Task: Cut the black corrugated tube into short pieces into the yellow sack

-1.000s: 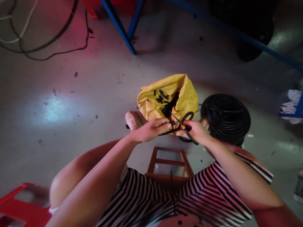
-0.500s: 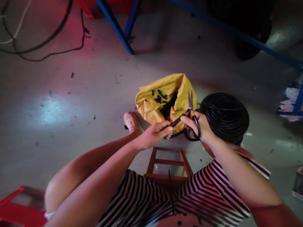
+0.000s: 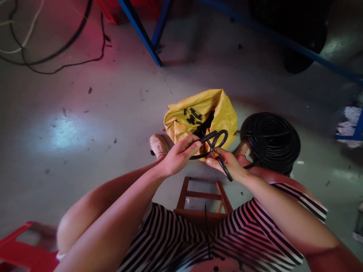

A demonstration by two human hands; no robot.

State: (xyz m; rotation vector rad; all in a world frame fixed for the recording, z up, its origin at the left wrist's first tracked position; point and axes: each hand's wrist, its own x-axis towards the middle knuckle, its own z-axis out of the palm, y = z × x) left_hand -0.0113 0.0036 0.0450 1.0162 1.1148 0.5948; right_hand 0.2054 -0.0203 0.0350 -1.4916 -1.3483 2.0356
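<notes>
My left hand (image 3: 181,154) is closed around a black cable (image 3: 208,136) whose end part looks ribbed. Past the fingers the cable bends into a small loop above the yellow bag (image 3: 224,109). In my right hand (image 3: 229,163) is a pair of scissors (image 3: 226,170) with dark handles and an orange mark near the pivot. Its blades point up and left, across the cable beside my left fingers; whether they touch it I cannot tell. Short black cut pieces (image 3: 191,119) lie on the bag's folded side, and its mouth is dark inside.
A thick coil of black cable (image 3: 272,143) stands on the floor at right. A wooden stool frame (image 3: 204,195) is between my legs. Blue metal legs (image 3: 143,36) rise ahead, a red stool (image 3: 25,245) is at lower left, and loose cables (image 3: 65,45) lie at upper left.
The scissors have turned from pointing upward to pointing up-left, and their blades now cross the cable. My right hand has moved left and down. A cable loop now shows above the bag.
</notes>
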